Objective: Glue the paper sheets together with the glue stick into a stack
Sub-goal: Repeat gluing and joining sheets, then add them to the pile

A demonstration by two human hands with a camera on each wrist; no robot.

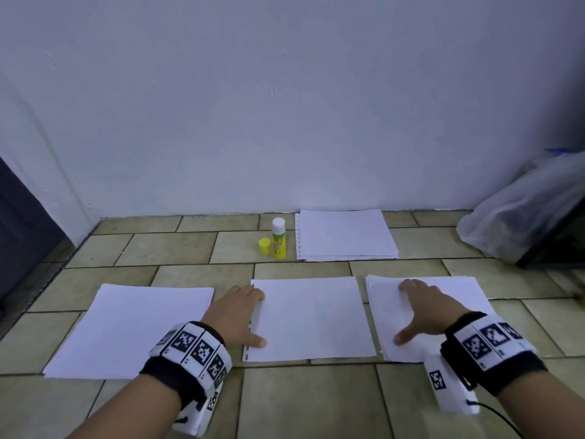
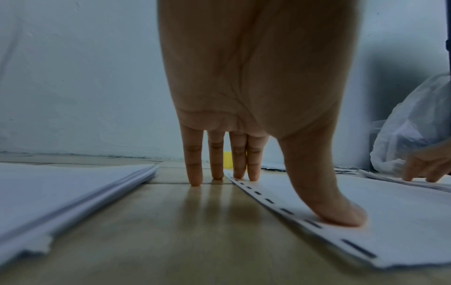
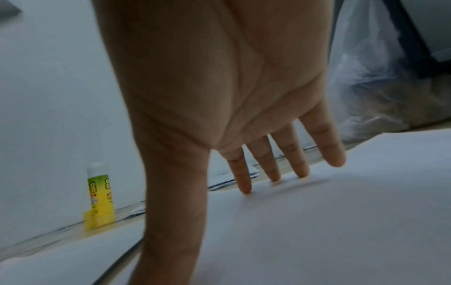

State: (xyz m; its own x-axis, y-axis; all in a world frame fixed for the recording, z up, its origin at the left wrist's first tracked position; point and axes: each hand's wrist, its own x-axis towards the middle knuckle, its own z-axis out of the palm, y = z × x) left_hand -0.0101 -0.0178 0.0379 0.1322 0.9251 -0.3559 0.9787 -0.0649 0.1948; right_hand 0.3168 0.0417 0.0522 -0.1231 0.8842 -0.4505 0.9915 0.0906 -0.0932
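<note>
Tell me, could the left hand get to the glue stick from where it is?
Probably yes. The left hand rests open on the middle sheet's left edge, holding nothing. The glue stick stands uncapped straight beyond it, with only bare floor tiles between. The cap sits beside the stick, not in the path.

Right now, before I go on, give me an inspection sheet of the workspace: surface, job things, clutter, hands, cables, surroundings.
Surface: tiled floor, beige tiles.
Job's things: glue stick upright, uncapped; yellow cap beside it; far paper pile by the wall; left paper pile; middle sheet with punched edge; right paper pile.
Clutter: plastic bag at right.
Hands: left hand flat at the middle sheet's left edge, thumb on it; right hand spread on the right paper pile.
Cables: thin black cable from the right wristband.
Surroundings: white wall; dark panel at left.
</note>
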